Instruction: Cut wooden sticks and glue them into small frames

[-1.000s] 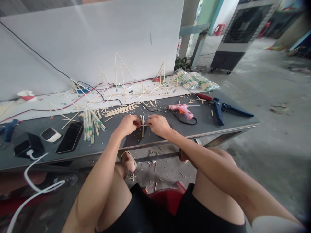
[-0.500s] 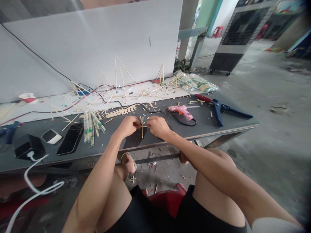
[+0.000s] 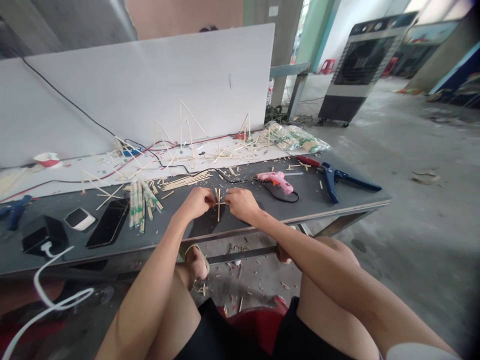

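Note:
Between my two hands is a small frame of crossed bamboo sticks (image 3: 219, 212), with one piece running crosswise and others standing upward and toward me. My left hand (image 3: 199, 202) is closed at its left side, thumb and fingertips pinched together. From the other side, my right hand (image 3: 242, 204) pinches the right end of the crosspiece. The fingers partly hide where the sticks join. Behind my hands lies a row of loose bamboo sticks (image 3: 187, 180). A pink glue gun (image 3: 276, 181) rests to the right of my right hand.
Wrapped stick bundles (image 3: 138, 205), a phone (image 3: 108, 222) and a black charger block (image 3: 45, 235) sit on the left. Blue-handled cutters (image 3: 330, 182) lie at the right. Stick frames (image 3: 187, 132) stand before a white board (image 3: 210, 75). Cables cross the tabletop.
The view has tilted up slightly, so the table and hands appear lower in the picture. Both hands keep their pinch on the crossed sticks, with little visible movement.

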Demonstrator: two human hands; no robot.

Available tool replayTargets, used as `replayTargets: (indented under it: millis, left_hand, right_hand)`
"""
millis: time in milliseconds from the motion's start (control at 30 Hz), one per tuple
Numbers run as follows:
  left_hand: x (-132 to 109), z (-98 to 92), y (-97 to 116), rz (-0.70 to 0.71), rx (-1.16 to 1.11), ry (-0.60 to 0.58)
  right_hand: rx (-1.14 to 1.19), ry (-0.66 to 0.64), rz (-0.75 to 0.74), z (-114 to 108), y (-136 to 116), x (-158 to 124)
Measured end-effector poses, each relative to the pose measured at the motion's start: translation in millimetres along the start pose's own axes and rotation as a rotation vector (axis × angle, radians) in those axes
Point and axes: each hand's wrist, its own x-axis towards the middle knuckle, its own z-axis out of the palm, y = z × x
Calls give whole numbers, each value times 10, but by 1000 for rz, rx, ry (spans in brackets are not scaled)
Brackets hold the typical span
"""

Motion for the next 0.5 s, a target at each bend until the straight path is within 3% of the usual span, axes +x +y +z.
replayTargets:
  millis: [500]
  left_hand:
    - [6, -1, -19, 1, -3, -8]
  right_hand:
    - [-6, -22, 18, -14, -34, 1]
